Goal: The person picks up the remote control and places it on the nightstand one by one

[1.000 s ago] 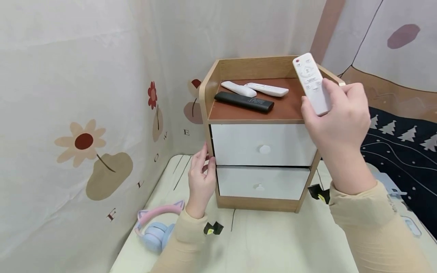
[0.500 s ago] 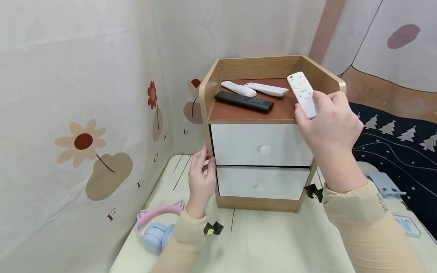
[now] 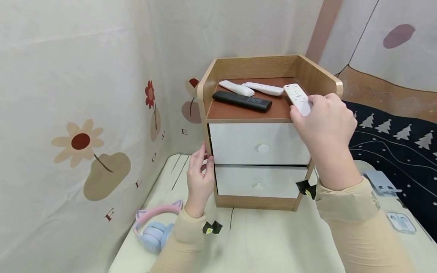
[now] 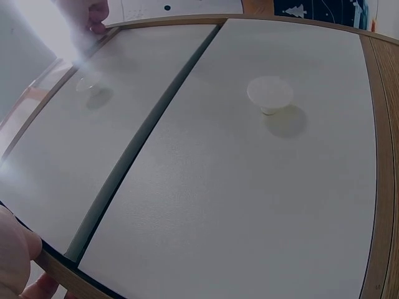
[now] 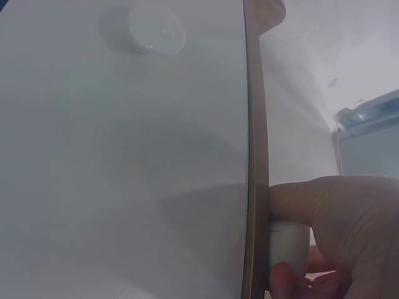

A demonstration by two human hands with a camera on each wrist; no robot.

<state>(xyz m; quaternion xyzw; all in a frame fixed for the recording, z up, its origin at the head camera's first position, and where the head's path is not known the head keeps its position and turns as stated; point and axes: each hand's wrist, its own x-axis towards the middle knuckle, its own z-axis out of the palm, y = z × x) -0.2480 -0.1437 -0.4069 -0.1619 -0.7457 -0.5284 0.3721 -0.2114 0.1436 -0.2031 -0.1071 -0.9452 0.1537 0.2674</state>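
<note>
In the head view, my right hand (image 3: 326,125) pinches the lower end of a white remote control (image 3: 297,99), low over the brown top of a small wooden cabinet (image 3: 254,203). In the right wrist view the white remote (image 5: 290,248) shows between thumb and fingers beside the cabinet's top edge. Left of it on that top lie two more white remotes, one (image 3: 236,88) touching the other (image 3: 263,88), and a black remote (image 3: 241,101) in front. My left hand (image 3: 200,178) rests against the cabinet's left side, its thumb (image 4: 14,252) at the front edge and its fingers relaxed.
Two white drawers with round knobs, an upper drawer (image 3: 235,142) and a lower drawer (image 3: 235,180), form the cabinet's front. Pink and blue cat-ear headphones (image 3: 154,232) lie at the left. A clear case (image 3: 401,222) and a pale blue object (image 3: 379,181) lie at the right.
My right hand has lowered the white remote and brought it left, from above the cabinet's right side down to its top. The left hand has stayed in place.
</note>
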